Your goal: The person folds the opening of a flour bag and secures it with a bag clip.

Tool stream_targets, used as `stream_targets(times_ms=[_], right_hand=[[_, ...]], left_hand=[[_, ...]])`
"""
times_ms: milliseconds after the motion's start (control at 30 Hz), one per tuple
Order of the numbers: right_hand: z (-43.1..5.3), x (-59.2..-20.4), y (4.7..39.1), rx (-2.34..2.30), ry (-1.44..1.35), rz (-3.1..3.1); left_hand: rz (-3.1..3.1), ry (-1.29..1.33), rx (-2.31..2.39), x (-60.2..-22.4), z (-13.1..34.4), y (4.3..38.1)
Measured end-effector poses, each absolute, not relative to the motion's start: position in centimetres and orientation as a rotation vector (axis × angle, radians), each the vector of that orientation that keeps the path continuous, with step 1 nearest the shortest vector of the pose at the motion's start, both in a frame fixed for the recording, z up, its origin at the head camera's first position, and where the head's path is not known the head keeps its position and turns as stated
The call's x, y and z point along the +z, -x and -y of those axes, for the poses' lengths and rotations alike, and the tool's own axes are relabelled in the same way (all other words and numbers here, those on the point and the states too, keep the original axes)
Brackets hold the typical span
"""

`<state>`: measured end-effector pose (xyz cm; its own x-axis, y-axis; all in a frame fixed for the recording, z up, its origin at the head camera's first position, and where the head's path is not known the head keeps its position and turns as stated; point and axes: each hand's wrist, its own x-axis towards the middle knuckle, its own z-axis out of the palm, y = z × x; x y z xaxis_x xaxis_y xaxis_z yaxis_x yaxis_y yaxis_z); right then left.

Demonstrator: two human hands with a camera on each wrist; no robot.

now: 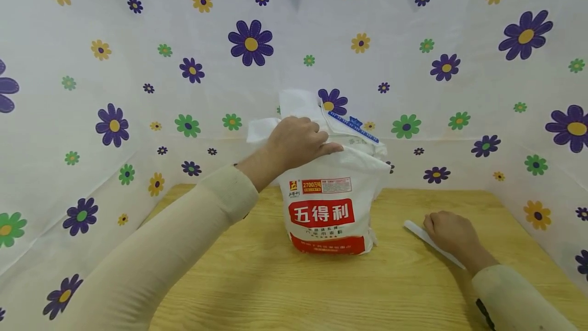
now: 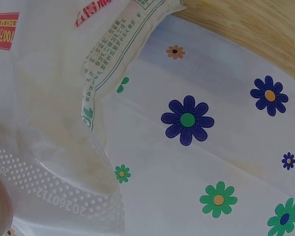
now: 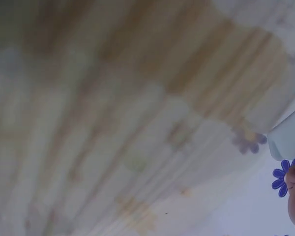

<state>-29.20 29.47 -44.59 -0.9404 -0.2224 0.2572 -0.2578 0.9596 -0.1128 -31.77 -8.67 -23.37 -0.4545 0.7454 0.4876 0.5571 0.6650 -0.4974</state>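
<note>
A white flour bag [image 1: 328, 188] with red printing stands upright on the wooden table [image 1: 257, 275]. My left hand [image 1: 298, 142] grips its gathered top, with the thumb stretched along the front. White flaps stick up behind the fingers, and a blue printed strip [image 1: 352, 127] slants across the upper right of the bag. Close up in the left wrist view, the bag's plastic [image 2: 49, 108] shows a dotted band with a printed number. At the right, my right hand [image 1: 452, 231] holds a long white strip [image 1: 429, 241] low over the table. Its rounded end shows in the right wrist view.
White cloth with purple, green and yellow flowers [image 1: 250, 44] hangs behind the table and along both sides. The table's back edge [image 1: 427, 190] runs close to the rear cloth, beyond the bag.
</note>
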Motion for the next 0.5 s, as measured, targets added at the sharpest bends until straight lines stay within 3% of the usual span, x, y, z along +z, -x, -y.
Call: stream_targets(times_ms=[500], right_hand=[[-30.1, -40.6, 29.9, 0.165, -0.344, 2.715]], left_hand=[[2.168, 1.009, 0.349, -23.4, 8.7, 31.8]])
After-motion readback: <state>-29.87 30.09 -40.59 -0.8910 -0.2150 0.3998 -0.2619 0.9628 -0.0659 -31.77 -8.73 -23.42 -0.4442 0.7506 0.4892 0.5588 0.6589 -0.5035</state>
